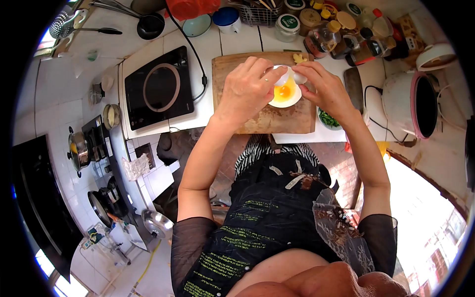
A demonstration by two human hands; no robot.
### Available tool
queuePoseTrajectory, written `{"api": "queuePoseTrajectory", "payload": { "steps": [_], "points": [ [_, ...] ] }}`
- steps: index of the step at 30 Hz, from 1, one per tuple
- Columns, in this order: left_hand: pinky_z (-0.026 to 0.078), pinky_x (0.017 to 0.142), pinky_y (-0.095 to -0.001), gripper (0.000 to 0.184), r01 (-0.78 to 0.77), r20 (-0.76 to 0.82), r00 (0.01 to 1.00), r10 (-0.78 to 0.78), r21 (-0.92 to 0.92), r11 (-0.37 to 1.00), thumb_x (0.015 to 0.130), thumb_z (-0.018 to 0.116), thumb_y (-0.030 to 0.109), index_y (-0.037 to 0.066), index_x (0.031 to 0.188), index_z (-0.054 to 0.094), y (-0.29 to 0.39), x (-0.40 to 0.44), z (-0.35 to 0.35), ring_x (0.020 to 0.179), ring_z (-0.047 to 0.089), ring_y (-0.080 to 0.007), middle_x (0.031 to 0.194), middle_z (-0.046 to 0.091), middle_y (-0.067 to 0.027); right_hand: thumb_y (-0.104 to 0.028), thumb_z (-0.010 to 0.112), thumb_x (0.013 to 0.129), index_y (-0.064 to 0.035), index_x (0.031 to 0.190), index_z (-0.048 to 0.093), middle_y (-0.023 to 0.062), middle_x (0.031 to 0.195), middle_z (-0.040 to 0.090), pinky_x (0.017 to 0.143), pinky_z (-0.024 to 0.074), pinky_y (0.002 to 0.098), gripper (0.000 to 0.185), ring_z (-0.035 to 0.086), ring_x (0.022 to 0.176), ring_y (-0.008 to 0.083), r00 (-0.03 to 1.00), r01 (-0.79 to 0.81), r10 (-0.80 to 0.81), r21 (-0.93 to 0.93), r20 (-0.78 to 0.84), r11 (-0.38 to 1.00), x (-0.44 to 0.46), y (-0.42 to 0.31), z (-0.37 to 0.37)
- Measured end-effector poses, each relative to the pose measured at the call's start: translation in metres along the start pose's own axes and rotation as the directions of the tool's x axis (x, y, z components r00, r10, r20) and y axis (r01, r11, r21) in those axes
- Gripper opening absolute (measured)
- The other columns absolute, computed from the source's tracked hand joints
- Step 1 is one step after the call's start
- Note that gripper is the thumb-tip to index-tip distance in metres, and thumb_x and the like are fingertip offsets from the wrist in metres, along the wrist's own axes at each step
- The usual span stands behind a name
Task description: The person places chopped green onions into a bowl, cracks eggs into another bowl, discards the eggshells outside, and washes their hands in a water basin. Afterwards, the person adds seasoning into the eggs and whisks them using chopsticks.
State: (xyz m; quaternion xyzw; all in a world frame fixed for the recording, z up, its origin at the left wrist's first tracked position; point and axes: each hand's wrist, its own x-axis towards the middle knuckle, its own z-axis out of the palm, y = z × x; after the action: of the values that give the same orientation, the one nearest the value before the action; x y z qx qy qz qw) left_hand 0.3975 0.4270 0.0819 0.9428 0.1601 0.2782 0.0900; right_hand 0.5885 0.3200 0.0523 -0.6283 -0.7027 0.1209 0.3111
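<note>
The person's left hand grasps one piece of white eggshell in its fingers, and the fingers of the right hand pinch a second eggshell piece, the two close together over the far side of a white bowl. Raw egg with a bright yolk lies in the bowl, which sits on a wooden cutting board on the tiled bench. An induction cooktop lies left of the board, and a dish of chopped greens stands just beside its right edge.
</note>
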Motion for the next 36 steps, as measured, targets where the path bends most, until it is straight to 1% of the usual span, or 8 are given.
{"api": "queuePoseTrajectory", "payload": {
  "steps": [13,16,17,19,22,25,32,36],
  "points": [
    [0.049,0.063,-0.0278,0.039,-0.035,-0.14,0.99,0.034,-0.007,0.999,0.059,0.065,0.002,0.011,0.097,0.066,0.019,0.015,-0.035,0.078,0.058,-0.0198,0.085,0.059,-0.003,-0.011,0.067,0.072,-0.0161,0.115,0.055,0.0051,0.109,0.057,0.067,0.0512,0.0304,0.045,0.061,0.082,0.0242,0.983,0.034,-0.031,0.015,-0.183,0.999,0.012,-0.03,-0.025],
    [0.051,0.069,-0.0316,0.042,0.213,-0.085,0.968,-0.235,-0.21,0.954,0.061,0.067,0.004,0.011,0.103,0.066,0.01,0.0,-0.006,0.081,0.06,-0.0234,0.091,0.062,-0.0063,-0.012,0.068,0.072,-0.0135,0.115,0.056,0.0056,0.107,0.058,0.067,0.0512,0.0304,0.044,0.061,0.082,0.0235,0.97,-0.029,0.063,0.147,-0.235,0.989,0.007,-0.009,0.007],
    [0.051,0.073,-0.0334,0.044,0.364,0.024,0.929,-0.369,-0.236,0.901,0.062,0.069,0.004,0.01,0.105,0.066,-0.004,-0.019,0.029,0.083,0.062,-0.0247,0.094,0.064,-0.0076,-0.012,0.068,0.072,-0.0118,0.113,0.057,0.006,0.105,0.059,0.068,0.0511,0.0306,0.043,0.062,0.083,0.0225,0.965,-0.121,0.176,0.266,-0.194,0.956,-0.001,0.006,0.033],
    [0.051,0.076,-0.0345,0.042,0.528,0.252,0.846,-0.469,-0.286,0.8,0.064,0.07,0.008,0.007,0.106,0.065,-0.03,-0.074,0.11,0.084,0.063,-0.025,0.095,0.065,-0.0106,-0.013,0.069,0.072,-0.009,0.111,0.058,0.0076,0.1,0.062,0.072,0.051,0.0301,0.041,0.063,0.084,0.0208,0.996,-0.084,0.085,0.065,-0.003,0.994,-0.03,0.057,0.09],
    [0.05,0.077,-0.0288,0.037,0.69,0.353,0.658,-0.666,-0.638,0.343,0.071,0.07,0.013,0.004,0.106,0.065,-0.012,-0.077,0.105,0.087,0.062,-0.017,0.099,0.066,-0.011,-0.005,0.064,0.077,-0.0048,0.114,0.057,0.007,0.099,0.063,0.08,0.0498,0.0273,0.038,0.062,0.09,0.0147,0.919,-0.348,0.394,0.436,-0.018,0.83,-0.028,0.039,0.087],
    [0.049,0.074,-0.0248,0.036,0.655,0.579,0.494,-0.649,-0.738,-0.161,0.077,0.067,0.006,0.002,0.113,0.061,-0.01,-0.079,0.101,0.081,0.06,-0.0128,0.096,0.063,-0.0064,-0.002,0.066,0.077,-0.0014,0.116,0.052,0.0097,0.115,0.059,0.088,0.0475,0.0287,0.042,0.058,0.102,0.0154,0.83,-0.364,0.547,0.851,0.112,0.378,-0.026,0.037,0.091],
    [0.049,0.073,-0.0254,0.042,0.488,0.675,0.522,-0.522,-0.738,-0.466,0.082,0.063,0.009,0.001,0.122,0.054,-0.008,-0.08,0.098,0.086,0.059,-0.0144,0.103,0.059,-0.0048,0.0,0.063,0.081,0.0011,0.116,0.051,0.0115,0.12,0.056,0.095,0.0439,0.0282,0.037,0.055,0.107,0.0167,0.867,-0.354,0.444,0.907,0.228,0.227,-0.017,0.009,0.089],
    [0.049,0.074,-0.0288,0.047,0.406,0.708,0.487,-0.511,-0.702,-0.585,0.089,0.055,0.029,0.0,0.126,0.048,-0.004,-0.08,0.09,0.084,0.058,-0.0161,0.1,0.059,-0.0059,0.0,0.065,0.08,0.0009,0.116,0.051,0.0116,0.12,0.056,0.094,0.0442,0.0285,0.038,0.056,0.107,0.0169,0.815,-0.408,0.513,0.895,0.269,0.179,-0.016,0.011,0.097]
  ]
}}
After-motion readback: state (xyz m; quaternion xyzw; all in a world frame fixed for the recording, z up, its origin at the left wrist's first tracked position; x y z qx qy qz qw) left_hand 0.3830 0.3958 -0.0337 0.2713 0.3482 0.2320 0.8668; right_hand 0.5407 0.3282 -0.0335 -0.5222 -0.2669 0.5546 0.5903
